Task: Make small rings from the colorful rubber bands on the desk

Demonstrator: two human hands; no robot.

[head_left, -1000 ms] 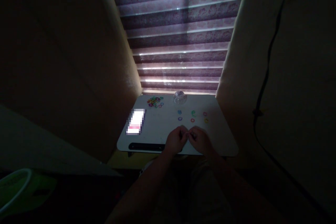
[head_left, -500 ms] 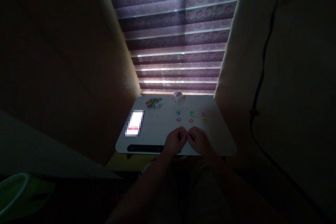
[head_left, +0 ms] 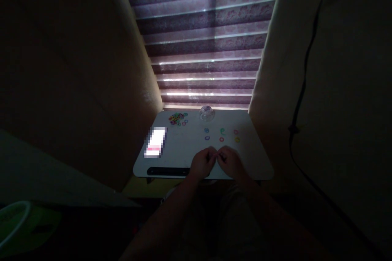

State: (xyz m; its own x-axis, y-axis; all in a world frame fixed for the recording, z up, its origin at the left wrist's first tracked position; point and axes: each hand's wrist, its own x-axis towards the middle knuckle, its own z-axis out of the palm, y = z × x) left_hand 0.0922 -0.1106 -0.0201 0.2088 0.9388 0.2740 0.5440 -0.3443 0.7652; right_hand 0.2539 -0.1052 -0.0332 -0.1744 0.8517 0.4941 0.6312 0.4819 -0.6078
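Observation:
My left hand (head_left: 202, 163) and my right hand (head_left: 230, 163) meet fingertip to fingertip over the front of a white lap table (head_left: 177, 147). Both are closed in a pinch; whatever sits between the fingers is too small and dark to make out. Just beyond them lie small coloured loops like rubber bands in two rows: a blue one (head_left: 206, 130), a green one (head_left: 222, 131) and a pink one (head_left: 235, 132) behind, a purple one (head_left: 207, 138), a red one (head_left: 221, 139) and a yellow one (head_left: 237, 140) in front.
A pile of mixed coloured bands (head_left: 177, 118) lies at the back left, beside a clear round container (head_left: 207, 114). A phone with a lit, blurred screen (head_left: 155, 142) rests at the left. A black strip (head_left: 168, 171) runs along the front edge. Pleated blinds (head_left: 208, 65) hang behind.
The whole view has shifted slightly. My hands stay pinched together in nearly the same place, and the loops on the table lie as before.

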